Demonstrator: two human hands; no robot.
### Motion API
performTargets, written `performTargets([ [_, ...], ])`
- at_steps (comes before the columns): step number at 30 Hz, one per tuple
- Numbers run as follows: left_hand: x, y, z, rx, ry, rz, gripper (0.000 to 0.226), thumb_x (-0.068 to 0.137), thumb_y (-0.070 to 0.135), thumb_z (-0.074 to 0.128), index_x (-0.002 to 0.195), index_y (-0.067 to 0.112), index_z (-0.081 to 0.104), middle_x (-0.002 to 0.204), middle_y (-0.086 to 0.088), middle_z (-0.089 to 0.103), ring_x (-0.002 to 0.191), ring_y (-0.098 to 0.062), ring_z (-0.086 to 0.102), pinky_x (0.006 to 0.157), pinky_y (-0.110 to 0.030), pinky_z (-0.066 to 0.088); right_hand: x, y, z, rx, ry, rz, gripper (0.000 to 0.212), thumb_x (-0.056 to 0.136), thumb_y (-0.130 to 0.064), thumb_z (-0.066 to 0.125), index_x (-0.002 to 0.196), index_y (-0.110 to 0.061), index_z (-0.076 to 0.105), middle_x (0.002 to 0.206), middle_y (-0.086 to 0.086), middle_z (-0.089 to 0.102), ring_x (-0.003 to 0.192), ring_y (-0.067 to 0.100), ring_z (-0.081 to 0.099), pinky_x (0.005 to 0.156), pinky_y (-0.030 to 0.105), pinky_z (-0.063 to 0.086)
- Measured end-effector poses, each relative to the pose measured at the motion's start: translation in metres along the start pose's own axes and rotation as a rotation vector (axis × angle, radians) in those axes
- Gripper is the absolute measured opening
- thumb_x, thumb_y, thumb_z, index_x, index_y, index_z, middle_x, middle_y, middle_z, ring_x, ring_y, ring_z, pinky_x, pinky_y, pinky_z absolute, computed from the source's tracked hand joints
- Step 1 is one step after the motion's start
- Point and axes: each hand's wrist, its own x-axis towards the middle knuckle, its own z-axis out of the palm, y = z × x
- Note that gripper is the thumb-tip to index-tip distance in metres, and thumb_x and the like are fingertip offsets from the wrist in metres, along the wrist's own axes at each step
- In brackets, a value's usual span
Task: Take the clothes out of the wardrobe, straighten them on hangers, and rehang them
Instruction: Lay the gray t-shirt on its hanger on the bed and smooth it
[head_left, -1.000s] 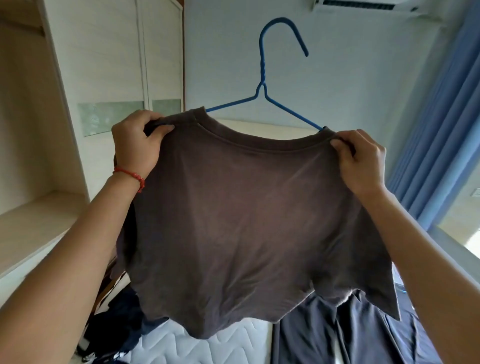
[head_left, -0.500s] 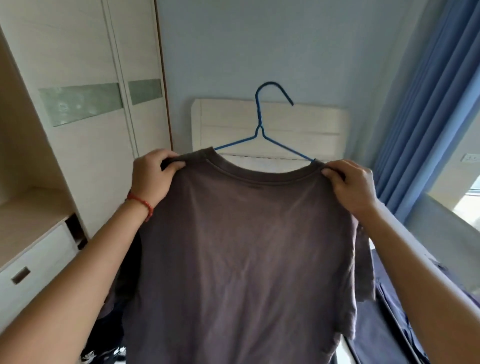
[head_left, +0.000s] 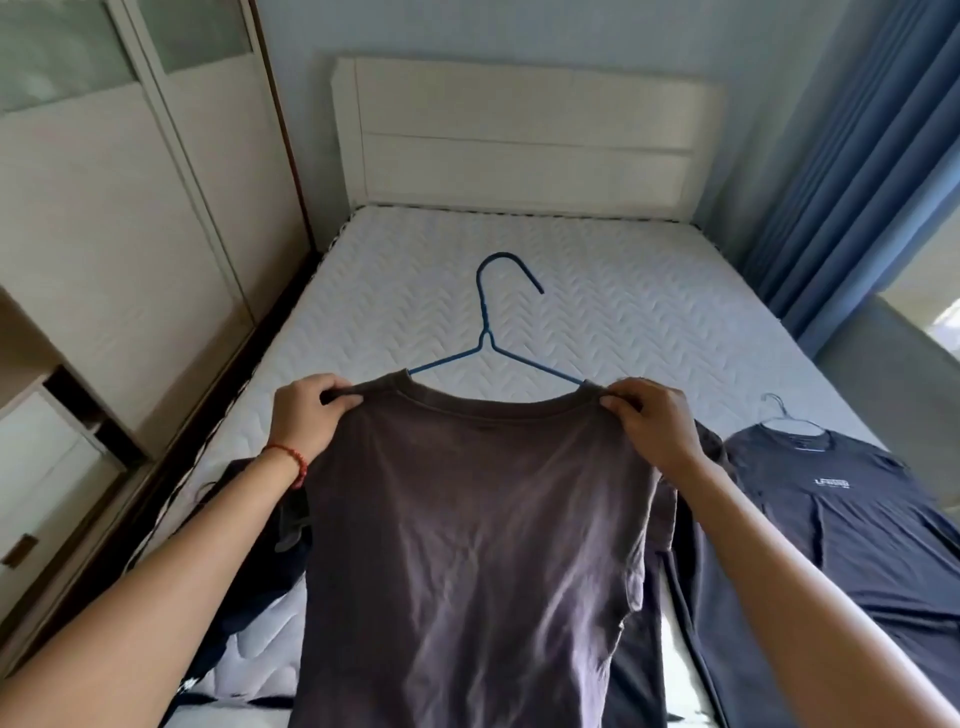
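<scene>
- A bare bed (head_left: 597, 291) fills the room beside the wardrobe (head_left: 130, 218); a navy shirt (head_left: 852, 525) lies on it, hangered.
- Left hand (head_left: 306, 415) and right hand (head_left: 657, 421) each pinch a shoulder of the brown shirt (head_left: 478, 545), held above the bed.
- That twin grip likely squares the shoulders on the blue hanger (head_left: 488, 332).

Single head-worn view, facing forward and down, close over the bed (head_left: 597, 291)

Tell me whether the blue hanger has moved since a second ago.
Yes. The blue hanger has come down: its hook stood above the headboard and near the ceiling unit earlier, and now shows below the headboard against the mattress.
</scene>
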Motion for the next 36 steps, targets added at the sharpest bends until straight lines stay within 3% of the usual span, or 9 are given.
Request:
performTargets([
  [5, 0.048, -0.021, 0.07, 0.037, -0.031, -0.082, 0.014, 0.076, 0.009, 0.07, 0.087, 0.001, 0.07, 0.094, -0.015, 0.071, 0.086, -0.02, 0.06, 0.078, -0.021, 0.037, 0.053, 0.058, 0.048, 0.014, -0.089, 0.057, 0.01, 0.08, -0.016, 0.067, 0.087, -0.012, 0.073, 0.091, 0.006, 0.073, 0.09, 0.024, 0.065, 0.083, 0.033, 0.046],
  [8, 0.072, -0.045, 0.108, 0.095, -0.067, -0.128, 0.016, 0.077, 0.011, 0.07, 0.09, 0.002, 0.071, 0.096, -0.015, 0.07, 0.092, -0.025, 0.062, 0.08, -0.024, 0.04, 0.077, 0.089, 0.086, 0.024, -0.144, 0.124, 0.011, 0.081, -0.015, 0.066, 0.09, -0.013, 0.073, 0.095, 0.005, 0.071, 0.093, 0.022, 0.063, 0.079, 0.024, 0.037],
  [10, 0.087, -0.064, 0.129, 0.13, -0.111, -0.154, 0.015, 0.078, 0.012, 0.069, 0.09, 0.003, 0.071, 0.097, -0.014, 0.07, 0.092, -0.026, 0.062, 0.081, -0.024, 0.041, 0.087, 0.106, 0.112, 0.041, -0.163, 0.158, 0.012, 0.081, -0.015, 0.066, 0.091, -0.013, 0.073, 0.095, 0.004, 0.07, 0.093, 0.023, 0.063, 0.082, 0.028, 0.04],
  [13, 0.115, -0.092, 0.159, 0.183, -0.166, -0.139, 0.014, 0.079, 0.013, 0.067, 0.089, 0.005, 0.071, 0.096, -0.013, 0.07, 0.091, -0.026, 0.062, 0.08, -0.025, 0.042, 0.101, 0.128, 0.147, 0.047, -0.171, 0.156, 0.012, 0.082, -0.015, 0.065, 0.091, -0.013, 0.072, 0.092, 0.004, 0.069, 0.09, 0.024, 0.064, 0.082, 0.042, 0.05],
  [16, 0.142, -0.117, 0.193, 0.194, -0.158, -0.126, 0.015, 0.079, 0.013, 0.067, 0.09, 0.004, 0.071, 0.095, -0.014, 0.07, 0.092, -0.029, 0.062, 0.08, -0.027, 0.042, 0.118, 0.149, 0.175, 0.015, -0.152, 0.14, 0.012, 0.084, -0.015, 0.063, 0.093, -0.012, 0.071, 0.093, 0.006, 0.069, 0.089, 0.026, 0.064, 0.08, 0.044, 0.051],
  [26, 0.251, -0.196, 0.303, 0.202, -0.143, -0.04, 0.019, 0.08, 0.015, 0.066, 0.093, 0.002, 0.071, 0.099, -0.019, 0.07, 0.096, -0.034, 0.062, 0.087, -0.037, 0.047, 0.205, 0.215, 0.28, -0.121, -0.125, 0.134, 0.016, 0.088, -0.015, 0.058, 0.096, -0.006, 0.069, 0.096, 0.015, 0.067, 0.09, 0.034, 0.062, 0.078, 0.04, 0.048],
  [29, 0.283, -0.213, 0.335, 0.246, -0.124, -0.001, 0.022, 0.082, 0.015, 0.064, 0.098, 0.001, 0.069, 0.106, -0.021, 0.067, 0.102, -0.036, 0.059, 0.088, -0.038, 0.045, 0.234, 0.238, 0.316, -0.16, -0.129, 0.169, 0.02, 0.09, -0.014, 0.054, 0.103, -0.007, 0.067, 0.103, 0.017, 0.065, 0.099, 0.035, 0.057, 0.083, 0.037, 0.042],
  [33, 0.279, -0.236, 0.376, 0.437, -0.123, 0.016, 0.038, 0.083, 0.018, 0.062, 0.119, 0.006, 0.056, 0.126, -0.021, 0.053, 0.116, -0.041, 0.044, 0.092, -0.046, 0.038, 0.235, 0.265, 0.358, -0.118, -0.128, 0.342, 0.035, 0.092, -0.018, 0.049, 0.127, -0.017, 0.053, 0.127, 0.011, 0.055, 0.121, 0.03, 0.045, 0.105, 0.043, 0.031],
  [36, 0.226, -0.251, 0.406, 0.418, -0.274, 0.143, 0.039, 0.081, 0.021, 0.061, 0.116, 0.004, 0.058, 0.123, -0.022, 0.057, 0.113, -0.041, 0.05, 0.094, -0.046, 0.04, 0.191, 0.288, 0.365, -0.028, -0.168, 0.438, 0.036, 0.091, -0.018, 0.052, 0.127, -0.014, 0.053, 0.125, 0.011, 0.056, 0.113, 0.03, 0.053, 0.099, 0.044, 0.04],
])
